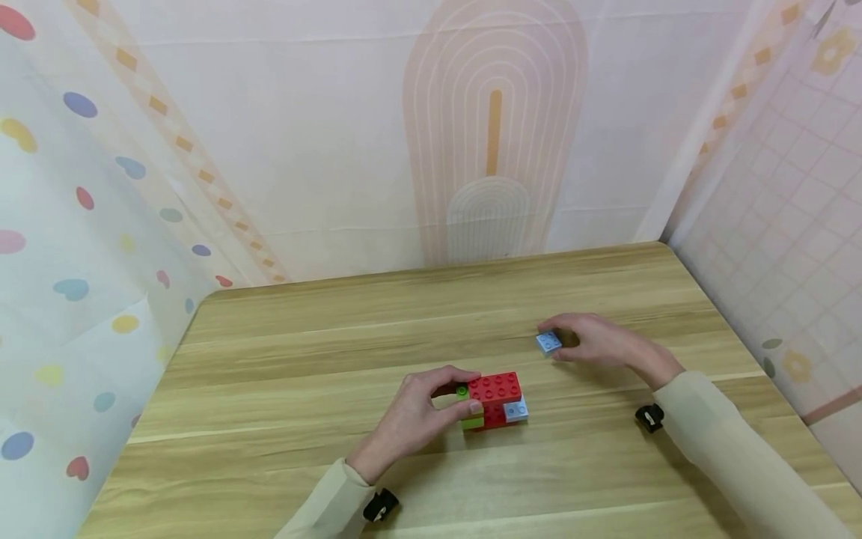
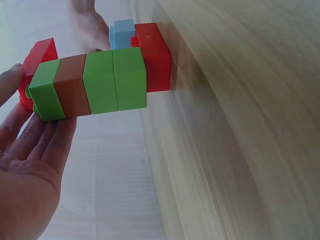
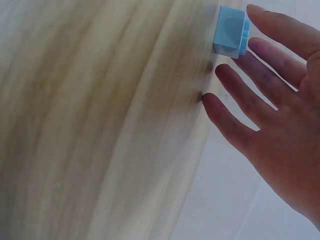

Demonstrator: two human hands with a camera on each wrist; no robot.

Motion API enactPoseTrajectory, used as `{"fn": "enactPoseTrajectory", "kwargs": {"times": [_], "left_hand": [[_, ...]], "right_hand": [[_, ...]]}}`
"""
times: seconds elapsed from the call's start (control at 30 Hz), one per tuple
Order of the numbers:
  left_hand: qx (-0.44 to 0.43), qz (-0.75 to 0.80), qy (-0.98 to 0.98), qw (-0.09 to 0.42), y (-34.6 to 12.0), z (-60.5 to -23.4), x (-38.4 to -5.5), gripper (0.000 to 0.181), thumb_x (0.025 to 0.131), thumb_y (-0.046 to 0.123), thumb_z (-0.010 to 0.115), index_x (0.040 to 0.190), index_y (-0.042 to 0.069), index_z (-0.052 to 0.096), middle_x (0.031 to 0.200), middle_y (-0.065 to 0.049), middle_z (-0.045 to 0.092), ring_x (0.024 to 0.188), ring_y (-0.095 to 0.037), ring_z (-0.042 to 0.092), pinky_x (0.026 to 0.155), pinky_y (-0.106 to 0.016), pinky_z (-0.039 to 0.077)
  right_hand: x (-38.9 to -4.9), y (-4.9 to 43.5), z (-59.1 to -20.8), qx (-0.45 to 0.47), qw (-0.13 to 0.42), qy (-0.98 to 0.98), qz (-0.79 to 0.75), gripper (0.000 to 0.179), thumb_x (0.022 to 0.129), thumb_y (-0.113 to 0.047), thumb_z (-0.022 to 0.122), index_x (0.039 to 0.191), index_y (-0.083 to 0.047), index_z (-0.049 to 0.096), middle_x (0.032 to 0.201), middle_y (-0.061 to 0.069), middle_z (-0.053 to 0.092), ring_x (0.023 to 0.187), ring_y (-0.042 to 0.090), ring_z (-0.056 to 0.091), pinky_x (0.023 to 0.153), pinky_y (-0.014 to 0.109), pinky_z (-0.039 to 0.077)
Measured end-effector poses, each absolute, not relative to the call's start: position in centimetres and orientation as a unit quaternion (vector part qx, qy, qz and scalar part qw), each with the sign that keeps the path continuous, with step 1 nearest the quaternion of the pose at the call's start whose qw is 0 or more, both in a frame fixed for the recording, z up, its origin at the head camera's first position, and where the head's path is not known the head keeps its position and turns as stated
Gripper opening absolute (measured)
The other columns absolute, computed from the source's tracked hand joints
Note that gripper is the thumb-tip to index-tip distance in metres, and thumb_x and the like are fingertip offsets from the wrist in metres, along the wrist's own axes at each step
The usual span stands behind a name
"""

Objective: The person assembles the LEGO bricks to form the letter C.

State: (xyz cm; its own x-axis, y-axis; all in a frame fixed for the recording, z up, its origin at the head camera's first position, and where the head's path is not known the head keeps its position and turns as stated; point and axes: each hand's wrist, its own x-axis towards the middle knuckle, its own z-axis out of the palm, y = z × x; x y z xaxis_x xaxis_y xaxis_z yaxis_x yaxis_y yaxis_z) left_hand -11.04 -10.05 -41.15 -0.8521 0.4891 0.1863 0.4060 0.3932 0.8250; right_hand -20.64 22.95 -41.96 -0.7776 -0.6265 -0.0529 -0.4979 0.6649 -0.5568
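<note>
My left hand (image 1: 414, 408) grips a building-block structure from its left side, thumb in front and fingers behind its upper part. A red block (image 1: 497, 388) tops the structure. Beneath it, the left wrist view shows a column of green blocks (image 2: 100, 82) with a brown block (image 2: 73, 85) among them, standing on a lower red block (image 2: 155, 57). A light blue block (image 1: 515, 409) sits on that lower block's right end. My right hand (image 1: 599, 342) reaches around a separate small blue block (image 1: 548, 342) on the table, its thumb and fingers spread close about it.
The wood-grain table (image 1: 303, 419) ends at a back edge against a patterned curtain (image 1: 337, 135). More patterned cloth hangs at the left (image 1: 81, 299) and right. A black wrist strap piece (image 1: 381, 506) shows by the left cuff, another (image 1: 649, 418) by the right.
</note>
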Motion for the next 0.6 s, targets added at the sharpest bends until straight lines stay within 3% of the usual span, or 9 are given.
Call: {"fn": "enactPoseTrajectory", "kwargs": {"times": [0.6], "left_hand": [[0.267,0.494,0.826,0.047,-10.22,-41.29,-11.10,0.033,0.091,0.029,0.074,0.119,0.013,0.069,0.116,0.004,0.070,0.105,-0.011,0.066,0.091,-0.031,0.054]], "right_hand": [[-20.86,22.73,-42.35,-0.306,0.111,0.910,-0.257,0.037,0.092,-0.008,0.070,0.127,0.000,0.063,0.127,0.017,0.062,0.117,0.034,0.058,0.099,0.051,0.047]]}}
